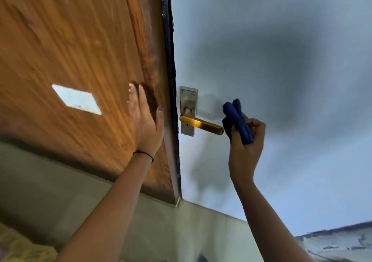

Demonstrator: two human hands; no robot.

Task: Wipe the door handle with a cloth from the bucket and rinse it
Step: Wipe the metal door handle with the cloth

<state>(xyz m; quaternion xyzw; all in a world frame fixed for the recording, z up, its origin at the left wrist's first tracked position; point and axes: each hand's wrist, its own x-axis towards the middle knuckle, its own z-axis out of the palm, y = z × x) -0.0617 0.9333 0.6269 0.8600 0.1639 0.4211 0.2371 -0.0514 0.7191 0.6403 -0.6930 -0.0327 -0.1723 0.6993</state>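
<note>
A brass lever door handle [201, 123] sticks out from a silver backplate [188, 100] on the pale grey-blue door. My right hand [246, 147] grips a bunched blue cloth [236, 116], which touches the free tip of the lever on its right. My left hand [146, 120] lies flat with fingers spread on the brown wooden panel [80, 50] left of the handle, holding nothing. No bucket is in view.
A dark door edge strip [171, 60] runs between the wooden panel and the grey-blue door [281, 60]. A pale rectangular patch [76, 99] sits on the wood. Light floor tiles [181, 231] lie below, with a yellowish mat [20, 247] at bottom left.
</note>
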